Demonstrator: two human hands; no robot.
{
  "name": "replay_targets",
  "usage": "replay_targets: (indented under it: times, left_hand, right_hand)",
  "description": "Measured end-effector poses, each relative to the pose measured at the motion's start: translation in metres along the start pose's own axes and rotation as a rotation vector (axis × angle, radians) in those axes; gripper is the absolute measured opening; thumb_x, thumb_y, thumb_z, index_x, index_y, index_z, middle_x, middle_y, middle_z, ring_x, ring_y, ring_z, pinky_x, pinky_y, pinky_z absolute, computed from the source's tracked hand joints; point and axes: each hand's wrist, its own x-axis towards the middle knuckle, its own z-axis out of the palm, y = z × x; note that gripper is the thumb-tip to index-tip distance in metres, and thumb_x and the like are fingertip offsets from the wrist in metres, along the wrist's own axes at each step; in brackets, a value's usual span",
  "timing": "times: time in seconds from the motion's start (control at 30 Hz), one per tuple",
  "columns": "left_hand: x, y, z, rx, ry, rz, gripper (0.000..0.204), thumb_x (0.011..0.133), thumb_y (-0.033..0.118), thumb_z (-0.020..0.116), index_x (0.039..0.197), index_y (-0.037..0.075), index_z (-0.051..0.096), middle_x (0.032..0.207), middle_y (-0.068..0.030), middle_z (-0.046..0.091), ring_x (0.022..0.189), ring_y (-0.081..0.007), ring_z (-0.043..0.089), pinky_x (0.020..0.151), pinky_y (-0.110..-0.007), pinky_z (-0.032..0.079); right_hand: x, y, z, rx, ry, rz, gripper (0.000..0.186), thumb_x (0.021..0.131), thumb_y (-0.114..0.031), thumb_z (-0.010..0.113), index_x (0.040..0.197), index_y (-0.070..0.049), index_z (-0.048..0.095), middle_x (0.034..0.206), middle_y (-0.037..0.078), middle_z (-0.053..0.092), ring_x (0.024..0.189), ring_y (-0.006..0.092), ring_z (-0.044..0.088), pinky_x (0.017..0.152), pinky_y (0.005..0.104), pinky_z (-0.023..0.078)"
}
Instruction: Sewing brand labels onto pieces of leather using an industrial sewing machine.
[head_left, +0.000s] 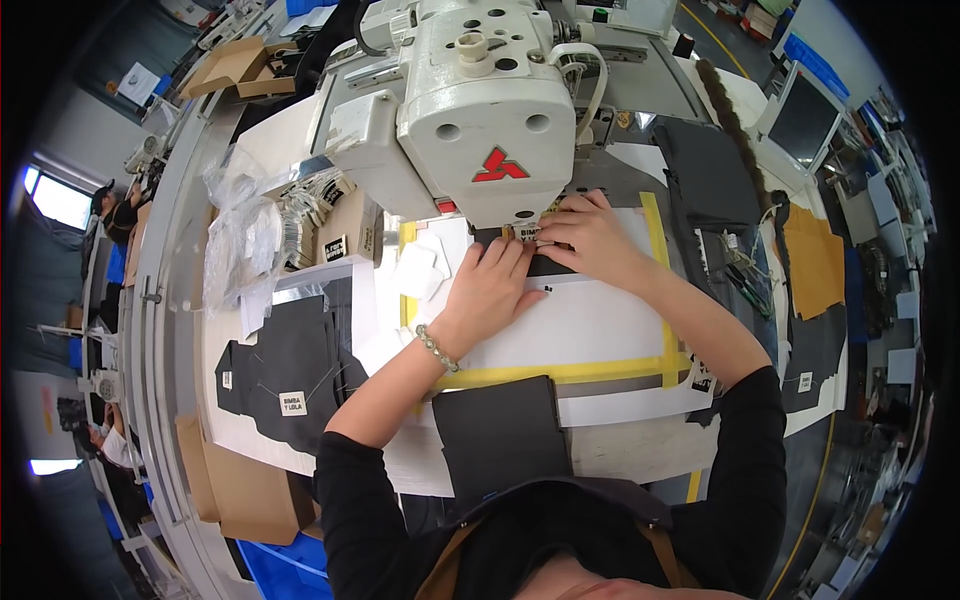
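Observation:
Beneath the white sewing machine head (487, 130), a small pale label with dark lettering (527, 233) sits on a black fabric piece (552, 266). My left hand (490, 292), with a beaded bracelet at its wrist, lies at the label's left, fingers stretched forward and thumb apart. From the right, my right hand (597, 243) has its bent fingers at the label's edge, close under the machine head. Both hands are over a white sheet (560, 335) framed with yellow tape (560, 373). The needle's tip is hidden.
Stacked black fabric pieces (300, 360) lie at left, more (500, 430) at the front edge. An open box of labels (345, 230) stands beside crumpled clear plastic (240, 235). White cut pieces (418, 268) are left of the sheet. Tools (745, 270) and a monitor (800, 115) are at right.

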Motion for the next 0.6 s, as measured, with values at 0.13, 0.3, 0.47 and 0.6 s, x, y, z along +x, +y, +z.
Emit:
replay_targets:
  times: [0.13, 0.3, 0.47, 0.6]
  left_hand:
    - [0.004, 0.008, 0.002, -0.053, -0.095, -0.14, 0.062, 0.084, 0.043, 0.064, 0.127, 0.0, 0.052, 0.116, -0.0086, 0.053, 0.11, -0.0231, 0.048, 0.087, -0.036, 0.037]
    - [-0.004, 0.004, 0.002, -0.129, -0.022, -0.141, 0.069, 0.084, 0.044, 0.065, 0.133, -0.001, 0.047, 0.121, -0.0125, 0.052, 0.115, -0.0251, 0.047, 0.094, -0.038, 0.035]
    - [-0.009, -0.03, 0.0, -0.135, -0.069, -0.094, 0.08, 0.084, 0.056, 0.062, 0.135, -0.002, 0.046, 0.134, -0.0158, 0.048, 0.125, -0.0289, 0.046, 0.111, -0.046, 0.027]
    - [-0.01, -0.049, 0.006, -0.141, -0.153, -0.069, 0.087, 0.084, 0.065, 0.057, 0.136, -0.004, 0.045, 0.13, -0.0162, 0.053, 0.121, -0.03, 0.048, 0.113, -0.048, 0.024]
  right_hand:
    - [-0.011, 0.0, -0.011, -0.029, -0.088, -0.035, 0.022, 0.082, -0.026, 0.071, 0.099, -0.013, 0.072, 0.109, -0.003, 0.07, 0.106, 0.0175, 0.055, 0.094, 0.0385, 0.036]
    - [-0.023, -0.002, -0.011, -0.073, -0.149, -0.034, 0.032, 0.086, -0.028, 0.067, 0.115, -0.014, 0.066, 0.123, -0.001, 0.064, 0.111, 0.0186, 0.053, 0.096, 0.0402, 0.035]
    - [-0.019, -0.001, -0.001, -0.108, -0.192, -0.053, 0.042, 0.088, -0.03, 0.065, 0.127, -0.014, 0.06, 0.134, 0.002, 0.057, 0.118, 0.0197, 0.052, 0.101, 0.0425, 0.033]
    - [-0.015, 0.001, 0.007, 0.077, -0.194, -0.091, 0.047, 0.089, -0.031, 0.064, 0.132, -0.014, 0.056, 0.138, 0.003, 0.055, 0.124, 0.0219, 0.049, 0.104, 0.0438, 0.031]
